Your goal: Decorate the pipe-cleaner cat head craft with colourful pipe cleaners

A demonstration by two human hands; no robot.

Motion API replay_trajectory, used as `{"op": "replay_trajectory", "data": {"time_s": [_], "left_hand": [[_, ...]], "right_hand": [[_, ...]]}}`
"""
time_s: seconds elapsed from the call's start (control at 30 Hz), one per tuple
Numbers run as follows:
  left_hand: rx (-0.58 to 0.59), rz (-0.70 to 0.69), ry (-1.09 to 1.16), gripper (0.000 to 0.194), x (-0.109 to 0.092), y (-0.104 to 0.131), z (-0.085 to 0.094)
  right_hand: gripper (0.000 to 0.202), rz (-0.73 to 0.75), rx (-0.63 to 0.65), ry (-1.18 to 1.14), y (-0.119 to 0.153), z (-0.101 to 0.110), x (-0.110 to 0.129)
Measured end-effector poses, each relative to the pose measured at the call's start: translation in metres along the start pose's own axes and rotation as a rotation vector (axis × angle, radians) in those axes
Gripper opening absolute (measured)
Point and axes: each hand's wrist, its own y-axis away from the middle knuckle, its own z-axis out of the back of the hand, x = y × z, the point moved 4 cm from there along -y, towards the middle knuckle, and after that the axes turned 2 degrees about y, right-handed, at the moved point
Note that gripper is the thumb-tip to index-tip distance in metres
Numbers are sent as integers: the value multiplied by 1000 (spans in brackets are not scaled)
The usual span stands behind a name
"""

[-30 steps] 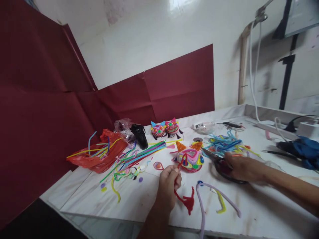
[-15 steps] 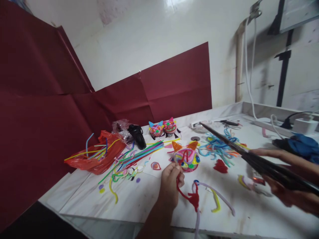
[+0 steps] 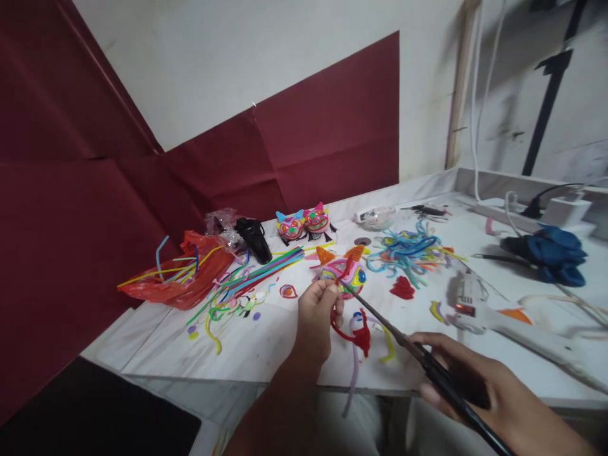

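My left hand (image 3: 316, 316) pinches a red pipe cleaner (image 3: 336, 322), whose lower part runs down to a red shaped piece (image 3: 361, 335) above the table's front edge. My right hand (image 3: 479, 386) is closed round what look like long black-handled scissors (image 3: 408, 345). Their narrow dark tip reaches beside the left fingertips, by the red strand; whether it touches cannot be made out. Just behind my left hand lies a colourful lion-like head (image 3: 349, 272) with orange ears, partly hidden. A lilac pipe cleaner (image 3: 354, 380) hangs below the red piece.
Two finished-looking heads (image 3: 304, 223) stand at the back. Loose pipe cleaners lie in a red bag (image 3: 190, 282), in a bundle (image 3: 266, 278) and in a blue heap (image 3: 408, 247). A corded white device (image 3: 479, 310) and a dark blue cloth item (image 3: 553, 253) are on the right.
My right hand has swung the scissors down and left, bringing the tip to my left fingertips. The white device is now uncovered. The view has tilted down; my left hand keeps its pinch.
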Motion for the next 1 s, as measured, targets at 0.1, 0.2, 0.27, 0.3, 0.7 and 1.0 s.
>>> {"op": "replay_trajectory", "data": {"time_s": [0.1, 0.2, 0.27, 0.3, 0.7, 1.0], "left_hand": [[-7, -26, -15, 29, -2, 2, -1], [-2, -29, -14, 30, -4, 3, -2], [16, -18, -14, 30, -4, 4, -4], [25, -12, -14, 30, -4, 5, -5], [110, 62, -52, 28, 2, 8, -13], [114, 124, -125, 20, 4, 5, -23]], "right_hand": [[29, -71, 98, -76, 2, -2, -4], [31, -88, 52, -36, 3, 1, -11], [35, -78, 19, -3, 4, 3, -13], [38, -69, 6, 12, 4, 4, -12], [57, 186, -218, 328, 2, 6, -14], [59, 339, -290, 613, 4, 6, -14]]}}
